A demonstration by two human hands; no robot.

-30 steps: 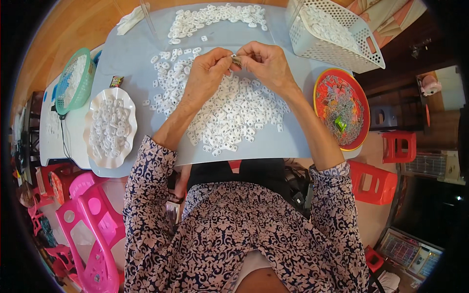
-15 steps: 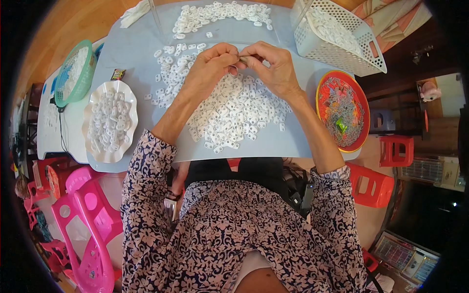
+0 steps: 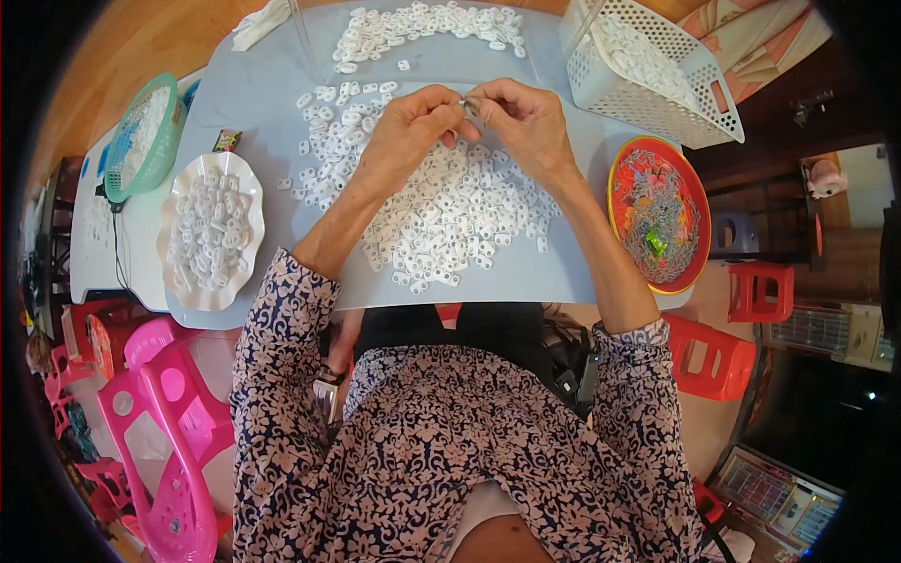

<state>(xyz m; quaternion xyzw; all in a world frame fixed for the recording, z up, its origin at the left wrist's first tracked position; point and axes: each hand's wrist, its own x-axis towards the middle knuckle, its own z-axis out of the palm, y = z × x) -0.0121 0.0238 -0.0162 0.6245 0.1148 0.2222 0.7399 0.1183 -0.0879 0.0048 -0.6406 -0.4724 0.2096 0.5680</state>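
Above the far part of a spread pile of small white plastic pieces with holes (image 3: 436,211), my two hands meet fingertip to fingertip. My left hand (image 3: 418,127) is closed in a pinch, and so is my right hand (image 3: 521,122). Something tiny shows between the fingertips; it is too small and too covered to name. To the right of my right forearm stands a red oval tray (image 3: 615,202) of thin grey metal parts, with a green wrapper (image 3: 655,244) on top. A scalloped white dish (image 3: 174,272) at the left holds more white pieces.
More white pieces (image 3: 427,28) lie along the far side of the grey table (image 3: 253,84). A perforated white basket (image 3: 601,103) stands far right, a green basket (image 3: 169,141) far left. Red stools (image 3: 718,361) and a pink chair (image 3: 174,422) flank the table.
My right hand's fingers have shifted slightly and its thumb has turned inward. My left fingertips have moved a little to the right. Both hands stay together over the pile.
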